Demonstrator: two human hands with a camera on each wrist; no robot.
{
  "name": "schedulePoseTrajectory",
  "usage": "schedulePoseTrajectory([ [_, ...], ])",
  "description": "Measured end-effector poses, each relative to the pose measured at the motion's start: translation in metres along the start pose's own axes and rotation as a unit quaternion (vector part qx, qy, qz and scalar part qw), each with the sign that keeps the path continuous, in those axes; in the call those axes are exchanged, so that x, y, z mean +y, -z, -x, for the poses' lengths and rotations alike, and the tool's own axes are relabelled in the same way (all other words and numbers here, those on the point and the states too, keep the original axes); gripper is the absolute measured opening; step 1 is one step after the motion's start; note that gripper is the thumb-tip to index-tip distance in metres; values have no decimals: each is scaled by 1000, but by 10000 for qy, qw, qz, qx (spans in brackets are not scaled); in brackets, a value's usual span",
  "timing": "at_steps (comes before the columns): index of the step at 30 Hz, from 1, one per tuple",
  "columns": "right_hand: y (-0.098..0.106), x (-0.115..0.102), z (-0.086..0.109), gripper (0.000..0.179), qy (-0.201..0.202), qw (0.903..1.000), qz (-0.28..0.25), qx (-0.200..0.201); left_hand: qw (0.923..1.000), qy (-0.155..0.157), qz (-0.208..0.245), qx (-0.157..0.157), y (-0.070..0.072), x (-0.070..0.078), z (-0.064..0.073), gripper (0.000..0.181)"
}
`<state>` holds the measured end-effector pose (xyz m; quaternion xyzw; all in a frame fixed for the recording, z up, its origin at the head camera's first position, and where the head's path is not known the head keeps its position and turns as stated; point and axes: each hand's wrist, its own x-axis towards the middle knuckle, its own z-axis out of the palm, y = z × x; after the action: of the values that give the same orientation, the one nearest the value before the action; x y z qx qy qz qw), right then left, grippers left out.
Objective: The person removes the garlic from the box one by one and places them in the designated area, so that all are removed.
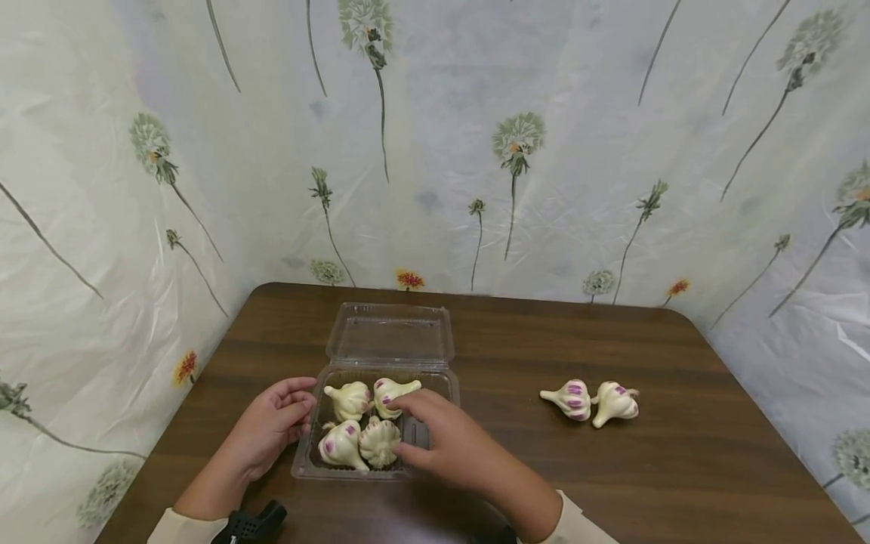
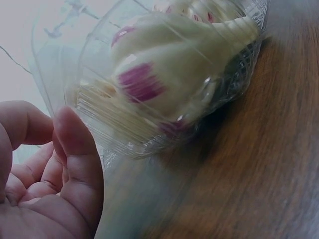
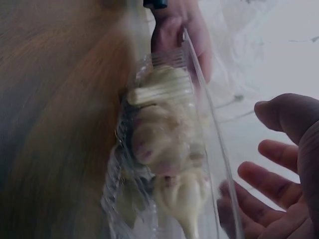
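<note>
A clear plastic clamshell box (image 1: 445,387) stands on the table with its lid (image 1: 390,336) folded back. Several garlic bulbs (image 1: 349,400) lie in it, cream with purple patches, filling its left and middle; its right part shows bare plastic. At the left rim is my left hand (image 1: 275,423), and in the left wrist view its thumb and forefinger (image 2: 75,134) pinch the edge of the box. Over the right side of the box hovers my right hand (image 1: 448,442). The right wrist view shows its fingers (image 3: 269,181) spread, with nothing between them.
Two more garlic bulbs, one with its stem to the left (image 1: 571,399) and one with its stem toward me (image 1: 615,402), lie side by side right of the box. The dark wooden table (image 1: 680,468) ends at a flower-patterned sheet (image 1: 435,151) behind.
</note>
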<state>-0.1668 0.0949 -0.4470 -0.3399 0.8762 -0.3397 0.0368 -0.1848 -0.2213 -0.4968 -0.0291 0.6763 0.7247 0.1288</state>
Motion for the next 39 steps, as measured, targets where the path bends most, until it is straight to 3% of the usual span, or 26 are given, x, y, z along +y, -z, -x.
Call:
schedulePoseTrajectory([
  [10, -11, -3, -7, 47, -101, 9987, 468, -201, 10000, 38, 1, -12, 2, 1, -1, 46],
  [15, -13, -4, -10, 46, -296, 9976, 509, -375, 10000, 26, 4, -7, 1, 1, 0, 46],
  [22, -18, -3, -14, 45, -267, 9960, 671, -531, 10000, -17, 0, -48, 0, 1, 2, 45],
  [39, -21, -4, -20, 43, -565, 9937, 483, -844, 10000, 29, 18, -8, 0, 1, 1, 45],
])
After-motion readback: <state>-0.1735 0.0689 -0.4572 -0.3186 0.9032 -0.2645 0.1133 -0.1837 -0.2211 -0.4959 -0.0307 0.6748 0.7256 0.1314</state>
